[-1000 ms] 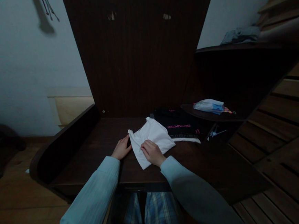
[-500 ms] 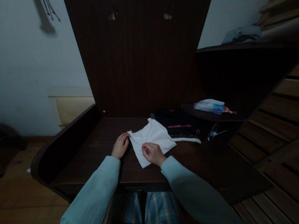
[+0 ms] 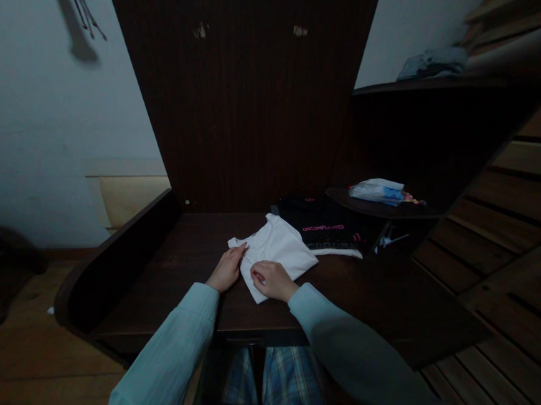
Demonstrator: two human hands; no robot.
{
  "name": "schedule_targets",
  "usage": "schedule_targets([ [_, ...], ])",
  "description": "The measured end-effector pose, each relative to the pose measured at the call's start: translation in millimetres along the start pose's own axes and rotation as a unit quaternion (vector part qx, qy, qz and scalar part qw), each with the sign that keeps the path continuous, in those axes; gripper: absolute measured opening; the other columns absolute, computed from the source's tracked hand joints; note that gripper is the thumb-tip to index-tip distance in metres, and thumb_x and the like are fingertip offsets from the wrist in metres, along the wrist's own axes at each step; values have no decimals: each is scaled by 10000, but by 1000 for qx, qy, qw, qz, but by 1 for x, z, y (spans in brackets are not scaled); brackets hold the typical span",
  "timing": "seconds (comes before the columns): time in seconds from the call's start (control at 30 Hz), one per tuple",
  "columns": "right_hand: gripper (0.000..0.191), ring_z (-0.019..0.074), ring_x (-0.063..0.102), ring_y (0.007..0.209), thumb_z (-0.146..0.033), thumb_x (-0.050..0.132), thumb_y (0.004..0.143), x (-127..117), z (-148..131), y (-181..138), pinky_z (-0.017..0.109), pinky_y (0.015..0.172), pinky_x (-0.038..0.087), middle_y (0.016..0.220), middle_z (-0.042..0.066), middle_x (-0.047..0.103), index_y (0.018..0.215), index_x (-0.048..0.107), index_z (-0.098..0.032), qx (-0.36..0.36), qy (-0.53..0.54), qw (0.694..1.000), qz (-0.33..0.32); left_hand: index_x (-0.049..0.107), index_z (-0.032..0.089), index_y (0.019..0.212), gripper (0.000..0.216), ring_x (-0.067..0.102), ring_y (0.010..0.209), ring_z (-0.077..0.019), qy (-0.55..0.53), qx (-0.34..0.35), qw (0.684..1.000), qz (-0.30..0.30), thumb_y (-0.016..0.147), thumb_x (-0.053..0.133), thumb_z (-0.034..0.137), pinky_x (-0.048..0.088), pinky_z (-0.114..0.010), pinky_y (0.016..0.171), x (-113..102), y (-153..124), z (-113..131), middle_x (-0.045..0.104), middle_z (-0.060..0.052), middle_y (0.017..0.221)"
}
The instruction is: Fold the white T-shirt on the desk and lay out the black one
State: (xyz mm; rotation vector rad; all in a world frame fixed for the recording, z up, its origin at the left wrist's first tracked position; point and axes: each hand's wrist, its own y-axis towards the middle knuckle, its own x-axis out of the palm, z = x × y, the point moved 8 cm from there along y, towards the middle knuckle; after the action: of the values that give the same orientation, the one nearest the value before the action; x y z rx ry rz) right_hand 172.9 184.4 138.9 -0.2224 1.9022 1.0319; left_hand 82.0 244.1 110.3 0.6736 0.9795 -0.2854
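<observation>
A folded white T-shirt (image 3: 286, 245) lies on the dark wooden desk, its neckline at the upper left. My left hand (image 3: 229, 269) rests on the shirt's left edge near the collar, fingers stretched out flat. On the lower middle of the shirt sits my right hand (image 3: 271, 280), its fingers curled into a loose fist with nothing visible in them. Just beyond the shirt, to the right, is a pile of folded dark clothes (image 3: 321, 217) with pink lettering, and a white strip of cloth shows beneath it.
The desk (image 3: 174, 285) has a raised side panel (image 3: 115, 258) on the left and a tall back board (image 3: 253, 104). At right, a small shelf (image 3: 369, 209) carries a plastic packet (image 3: 377, 191). Slatted wood (image 3: 510, 221) stands further right.
My left hand has slid slightly right, farther onto the shirt, and the cloth by the collar is shifted. My right hand has moved a little left and turned, still curled.
</observation>
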Motion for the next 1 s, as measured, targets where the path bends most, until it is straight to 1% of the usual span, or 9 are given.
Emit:
schedule_targets([
  [0.13, 89, 110, 483, 580, -117, 479, 722, 0, 1, 0, 218, 586, 373, 593, -17, 516, 678, 508, -189, 2, 6, 1000, 5, 420, 125, 1212, 608, 487, 953, -213, 24, -23, 999, 8, 617, 364, 14, 416, -370, 871, -8, 0, 2, 561, -101, 1026],
  [0.3, 93, 105, 464, 548, -122, 462, 725, -1, 4, -3, 216, 552, 372, 580, -20, 495, 674, 498, -190, 3, 20, 1000, 18, 557, 176, 841, 292, 490, 890, -233, 84, -23, 996, -8, 614, 416, 58, 413, -380, 829, -14, -3, 15, 571, -80, 862],
  [0.4, 93, 134, 495, 630, -131, 433, 736, -11, 1, -5, 245, 599, 404, 647, 12, 522, 736, 506, -188, -2, 28, 997, 68, 542, 177, 855, 301, 477, 946, -233, 100, 51, 993, -36, 600, 433, 62, 346, -422, 927, -11, -11, 39, 558, -86, 920],
  [0.5, 180, 183, 509, 824, -184, 430, 750, -22, -10, -7, 314, 728, 422, 855, 80, 567, 914, 502, -168, -30, 37, 993, 105, 537, 187, 889, 326, 467, 1018, -221, 72, 132, 984, -95, 592, 458, 77, 241, -436, 1026, -7, -27, 70, 555, -77, 978],
  [0.57, 194, 192, 508, 846, -259, 448, 768, -22, -19, -7, 335, 759, 410, 882, 84, 574, 930, 496, -165, -56, 39, 995, 72, 545, 192, 879, 308, 474, 1027, -224, 53, 159, 976, -137, 595, 474, 94, 239, -424, 1032, -9, -38, 89, 566, -71, 973],
  [0.63, 168, 169, 520, 744, -328, 445, 797, -17, -26, -6, 310, 712, 406, 767, 48, 580, 833, 506, -176, -79, 31, 996, -2, 551, 190, 877, 306, 504, 985, -221, 34, 176, 967, -179, 593, 483, 99, 317, -383, 983, -14, -48, 106, 583, -69, 958],
  [0.73, 272, 141, 510, 600, -408, 439, 824, -11, -27, -12, 277, 635, 380, 607, 11, 556, 677, 501, -187, -129, -25, 985, -116, 554, 183, 801, 234, 562, 812, -205, 35, 180, 952, -245, 592, 482, 103, 441, -312, 788, -25, -62, 120, 615, -68, 841],
  [0.83, 319, 147, 522, 592, -463, 477, 799, -17, -17, -19, 284, 636, 364, 608, 26, 582, 650, 522, -184, -175, -97, 965, -167, 538, 184, 731, 130, 565, 658, -189, 69, 151, 945, -283, 622, 479, 143, 446, -287, 636, -36, -72, 112, 611, -50, 697],
  [1.0, 169, 149, 538, 652, -319, 504, 785, -37, 5, -25, 285, 673, 350, 684, 41, 603, 712, 546, -172, -167, -154, 957, -182, 546, 182, 716, 138, 575, 632, -167, 107, 85, 955, -265, 647, 433, 142, 421, -258, 605, -60, -70, 78, 620, -37, 687],
])
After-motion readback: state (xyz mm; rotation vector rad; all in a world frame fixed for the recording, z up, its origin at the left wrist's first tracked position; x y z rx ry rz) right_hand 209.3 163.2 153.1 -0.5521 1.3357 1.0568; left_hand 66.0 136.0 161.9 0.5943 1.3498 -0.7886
